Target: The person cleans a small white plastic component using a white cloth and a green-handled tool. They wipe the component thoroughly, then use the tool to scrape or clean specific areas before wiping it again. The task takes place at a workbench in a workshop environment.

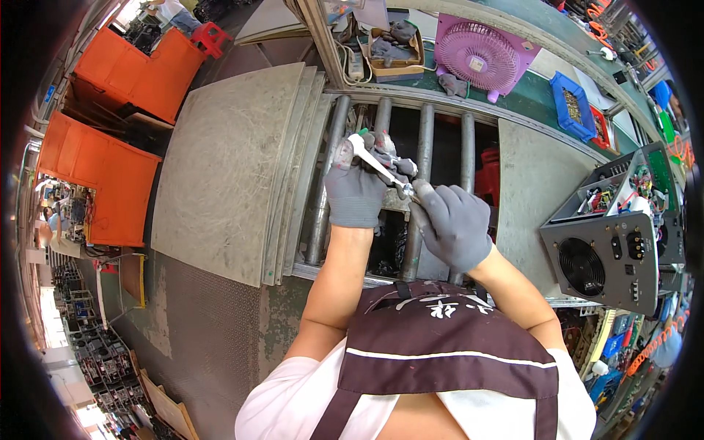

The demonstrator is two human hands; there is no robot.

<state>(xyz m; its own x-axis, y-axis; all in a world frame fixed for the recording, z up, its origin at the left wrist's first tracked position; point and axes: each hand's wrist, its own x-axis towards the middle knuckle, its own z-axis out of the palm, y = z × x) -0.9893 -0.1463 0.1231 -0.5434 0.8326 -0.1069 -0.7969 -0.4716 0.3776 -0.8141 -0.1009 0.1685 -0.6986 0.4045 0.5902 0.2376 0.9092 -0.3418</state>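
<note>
Both of my hands wear grey work gloves and meet over a roller conveyor. My left hand (357, 183) is closed around a slim white stick-like thing (375, 163) with a wider rounded upper end; its exact kind cannot be made out. The glove's fingertips look stained. My right hand (456, 224) is beside its lower end, thumb and fingers pinched together at a small shiny piece (408, 191). What exactly those fingers hold is too small to tell. Metal rollers (426, 147) lie beneath both hands, with dark gaps between them.
Large grey boards (227, 169) are stacked on the left. A flat grey plate (539, 191) lies on the right, next to an opened equipment case (605, 257) with a fan. On the far bench stand a purple fan (478, 62), a blue bin (572, 106) and a box of gloves (394, 55).
</note>
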